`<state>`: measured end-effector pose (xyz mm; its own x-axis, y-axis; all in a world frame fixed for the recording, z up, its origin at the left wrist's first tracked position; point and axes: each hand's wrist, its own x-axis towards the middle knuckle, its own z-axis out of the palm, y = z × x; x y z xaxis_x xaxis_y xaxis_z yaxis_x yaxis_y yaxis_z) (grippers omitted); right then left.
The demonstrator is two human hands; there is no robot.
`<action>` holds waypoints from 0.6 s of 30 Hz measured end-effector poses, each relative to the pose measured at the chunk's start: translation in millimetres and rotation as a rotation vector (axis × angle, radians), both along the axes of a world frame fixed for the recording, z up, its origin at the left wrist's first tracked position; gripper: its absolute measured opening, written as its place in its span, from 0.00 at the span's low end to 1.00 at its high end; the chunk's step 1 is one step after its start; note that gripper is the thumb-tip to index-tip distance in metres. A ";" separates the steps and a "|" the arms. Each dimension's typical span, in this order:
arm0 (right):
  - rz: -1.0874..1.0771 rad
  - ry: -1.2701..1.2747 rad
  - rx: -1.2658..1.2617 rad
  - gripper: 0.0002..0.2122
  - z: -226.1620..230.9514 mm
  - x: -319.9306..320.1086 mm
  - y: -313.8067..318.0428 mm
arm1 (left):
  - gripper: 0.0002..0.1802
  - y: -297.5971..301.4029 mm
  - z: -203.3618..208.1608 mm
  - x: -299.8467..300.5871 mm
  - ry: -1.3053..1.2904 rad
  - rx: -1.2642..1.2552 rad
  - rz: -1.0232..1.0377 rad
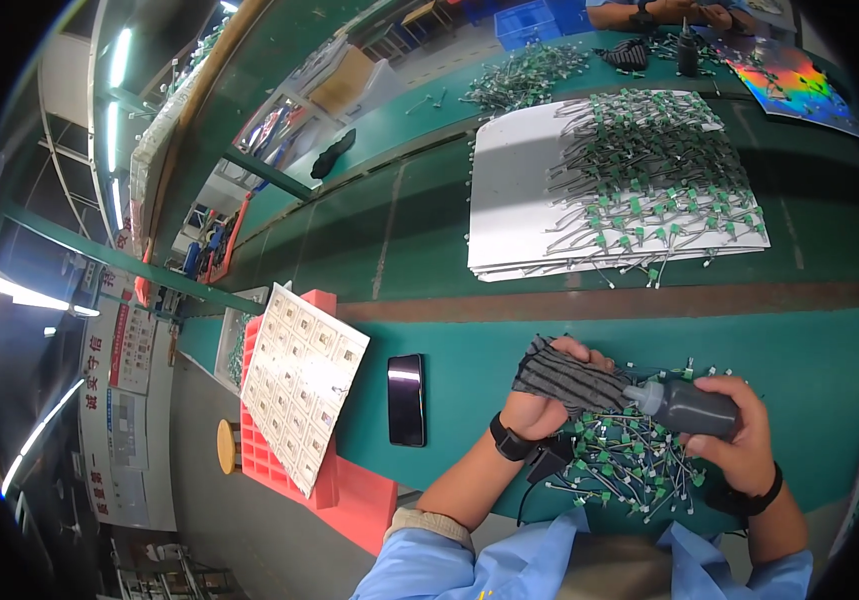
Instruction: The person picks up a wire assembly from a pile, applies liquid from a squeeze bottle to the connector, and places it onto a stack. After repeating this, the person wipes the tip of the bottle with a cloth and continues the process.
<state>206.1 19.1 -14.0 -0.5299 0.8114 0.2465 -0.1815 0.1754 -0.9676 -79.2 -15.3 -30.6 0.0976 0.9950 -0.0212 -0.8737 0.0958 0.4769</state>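
Clearly, a dark bottle (pixel 701 412) pointed at a grey bundle (pixel 574 380)

The left hand (pixel 537 412) is closed around the bundle, a flat sheaf of dark grey leads, raised above the near surface (pixel 469 400) toward its front edge. The right hand (pixel 747 450) grips the bottle, which lies almost level, its pale nozzle (pixel 639 394) aimed left at the bundle's right end; whether the two touch is hard to tell.

Below both, a loose heap of leads with small green and white ends (pixel 629 465) spreads by the front edge. A black phone (pixel 406 400) lies flat, well left of the heap. At the surface's left end, a white panel with rows of squares (pixel 304 385) leans tilted on a red tray (pixel 259 440). Past the far edge, more green-ended leads (pixel 659 165) cover the right part of stacked white sheets (pixel 514 190).
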 end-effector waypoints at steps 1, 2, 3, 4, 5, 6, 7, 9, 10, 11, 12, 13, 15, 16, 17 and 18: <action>0.002 0.000 -0.001 0.23 2.6 2.6 -1.5 | 0.13 2.8 -0.1 0.1 -0.018 0.069 -0.036; 0.089 0.076 -0.273 0.23 7.3 8.9 -3.7 | 0.12 5.1 0.3 0.2 -0.036 0.138 -0.071; 0.176 0.152 -0.545 0.22 17.6 12.5 -5.2 | 0.13 4.4 1.6 1.2 -0.054 0.208 -0.105; 0.259 0.228 -0.813 0.21 23.5 13.6 -4.2 | 0.13 5.1 3.6 2.1 -0.054 0.211 -0.105; 0.260 0.227 -0.811 0.21 23.2 14.8 -3.0 | 0.12 5.0 6.4 3.5 -0.029 0.304 -0.174; 0.304 0.201 -0.798 0.22 21.5 17.4 -1.6 | 0.11 4.1 8.7 5.4 -0.006 0.397 -0.241; 0.348 0.174 -0.787 0.22 19.4 20.2 -0.7 | 0.12 2.6 10.6 7.8 0.017 0.488 -0.307; 0.381 0.140 -0.786 0.22 16.3 22.5 -3.0 | 0.11 -0.9 22.4 2.9 0.103 0.489 -0.244; 0.342 0.164 -0.713 0.23 15.3 21.3 -4.8 | 0.11 -1.3 30.4 -3.9 0.186 0.490 -0.187; 0.294 0.178 -0.643 0.24 13.7 22.6 -6.5 | 0.14 -1.2 29.2 -13.8 0.074 0.494 -0.089; 0.242 0.187 -0.574 0.24 11.6 23.4 -7.4 | 0.17 -1.4 24.0 -33.0 -0.042 0.492 0.009; 0.175 0.247 -0.599 0.26 7.8 22.2 -6.3 | 0.13 -8.1 12.7 -68.4 -0.182 0.431 0.009; 0.058 0.359 -0.681 0.29 9.8 18.4 -0.4 | 0.10 -19.5 64.5 -85.5 0.354 0.337 0.429; 0.020 0.429 -0.721 0.29 11.9 16.2 1.9 | 0.14 -27.4 68.0 -125.5 0.389 0.155 0.433; -0.007 0.407 -0.740 0.29 9.7 19.4 -1.0 | 0.16 -39.7 58.1 -144.8 0.526 0.076 0.473; 0.022 0.457 -0.720 0.30 4.1 17.8 6.2 | 0.18 -33.3 57.7 -148.5 0.668 0.020 0.513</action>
